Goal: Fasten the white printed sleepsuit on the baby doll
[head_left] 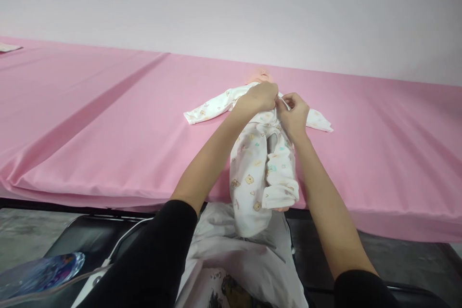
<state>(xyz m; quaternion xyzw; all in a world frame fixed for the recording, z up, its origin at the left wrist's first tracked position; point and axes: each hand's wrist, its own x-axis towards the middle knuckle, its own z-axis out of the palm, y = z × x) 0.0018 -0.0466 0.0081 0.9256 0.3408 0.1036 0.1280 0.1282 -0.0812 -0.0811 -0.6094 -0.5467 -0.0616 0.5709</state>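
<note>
Black sleeves [151, 250] meet the front edge of the bench [108, 154]; the right hand's [295, 114] fingers pinch the shirt [265, 116], the left hand's [262, 97] are unclear; likely fastening, aligning next.

A doll [263, 77] is laid face up on the pink-covered table [126, 144], clad in a white printed top [211, 107] with sleeves spread and matching trousers [250, 168], one leg being draped past the near edge.

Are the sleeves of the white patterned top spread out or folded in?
Spread out: one sleeve reaches sideways over the pink cover, beyond the left hand; the opposite sleeve shows past the right hand.
</note>
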